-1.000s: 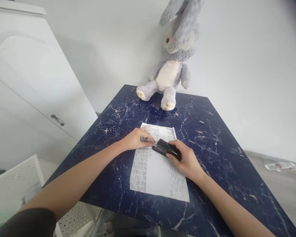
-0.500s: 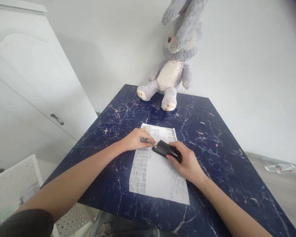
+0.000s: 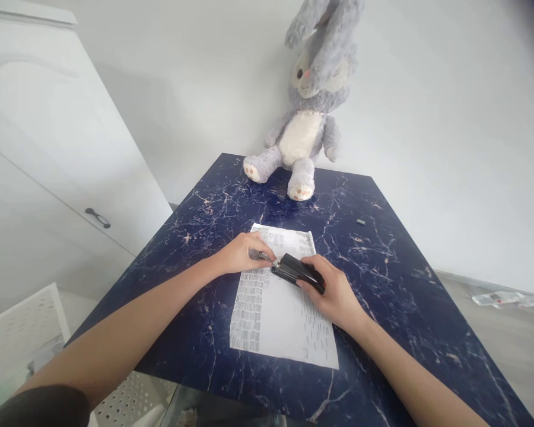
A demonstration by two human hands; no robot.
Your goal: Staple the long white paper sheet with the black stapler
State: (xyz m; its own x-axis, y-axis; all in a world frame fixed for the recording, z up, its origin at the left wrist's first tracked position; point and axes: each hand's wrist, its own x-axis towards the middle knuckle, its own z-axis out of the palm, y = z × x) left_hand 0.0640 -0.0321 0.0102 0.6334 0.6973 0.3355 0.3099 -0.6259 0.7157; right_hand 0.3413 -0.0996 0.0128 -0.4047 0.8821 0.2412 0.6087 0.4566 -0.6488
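My right hand (image 3: 331,287) is closed round a black stapler (image 3: 299,273), held low over a printed sheet of paper (image 3: 282,323). The stapler's front end points left. My left hand (image 3: 244,254) pinches a small silvery metal piece (image 3: 264,256) right at that front end. Whether the piece is part of the stapler or separate I cannot tell, since my fingers cover some of it. The paper lies flat on the dark blue marbled table (image 3: 182,332), partly under both hands.
A grey plush rabbit (image 3: 301,136) sits at the table's back edge against the wall. Right of the paper lies a tiny grey object (image 3: 360,222). A white cabinet (image 3: 62,148) and a white perforated basket (image 3: 22,344) stand left. A plastic packet (image 3: 507,299) is on the floor at right.
The whole view has shifted slightly left. Both hands keep their holds on the stapler and the metal piece, with hardly any movement between them.
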